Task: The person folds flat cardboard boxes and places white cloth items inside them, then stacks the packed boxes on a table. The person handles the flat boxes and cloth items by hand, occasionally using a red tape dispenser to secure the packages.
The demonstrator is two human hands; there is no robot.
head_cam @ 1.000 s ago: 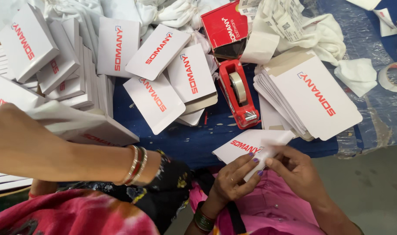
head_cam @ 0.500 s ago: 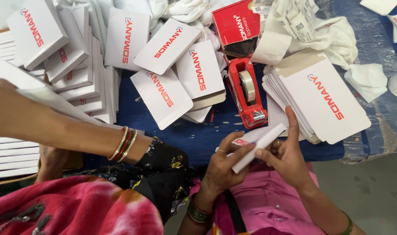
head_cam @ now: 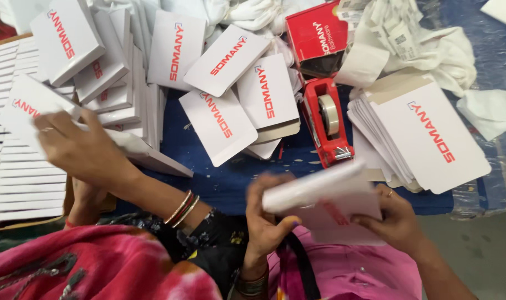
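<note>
My left hand (head_cam: 267,214) and my right hand (head_cam: 394,219) hold a flat white carton blank with red lettering (head_cam: 328,203) between them, low in the view above my pink shirt. The left hand grips its left end from below. The right hand's fingers pinch its right edge. The blank is blurred and partly folded, with one flap raised toward the red tape dispenser (head_cam: 326,119) just beyond it.
A co-worker's hand (head_cam: 81,147) with bangles on its wrist rests on a white box (head_cam: 153,158) at the left. Several white boxes (head_cam: 69,39) lie piled at the back left. A stack of flat blanks (head_cam: 430,133) sits at the right, a red box (head_cam: 315,36) behind the dispenser. Blue cover (head_cam: 225,178).
My hands have turned and folded the white blank, which now lies wider between them. The co-worker's hand has shifted onto the white box at the left.
</note>
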